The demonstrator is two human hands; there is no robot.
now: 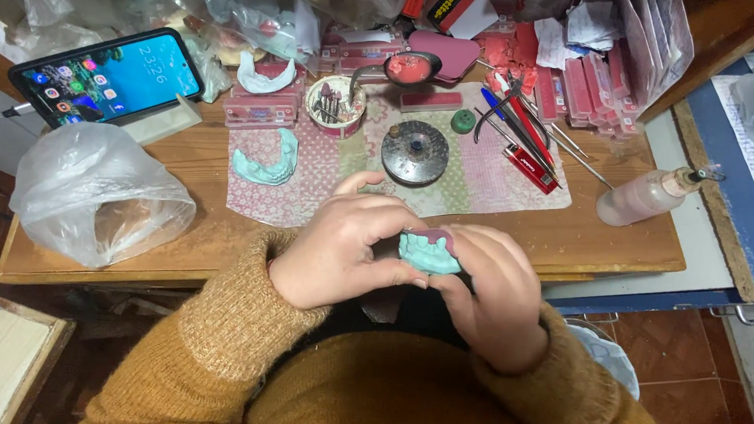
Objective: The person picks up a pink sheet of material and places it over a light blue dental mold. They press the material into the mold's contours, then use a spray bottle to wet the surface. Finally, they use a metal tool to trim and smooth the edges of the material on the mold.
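Now we hold the cast (pixel 427 252) between both hands just off the table (pixel 616 242) edge, left hand (pixel 340 253) and right hand (pixel 497 296) both pinching it (its arch lies left to right), equally near.

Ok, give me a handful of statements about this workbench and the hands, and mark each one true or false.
1. Both hands hold the pale green dental cast together. True: the left hand and the right hand grip it from either side.
2. The phone lies face down with its screen dark. False: it is propped up with its screen lit.
3. A second green cast lies on the patterned cloth. True.
4. The squeeze bottle stands upright at the table's left end. False: it lies on its side at the right end.
5. The round metal disc sits on the floor. False: it rests on the cloth.
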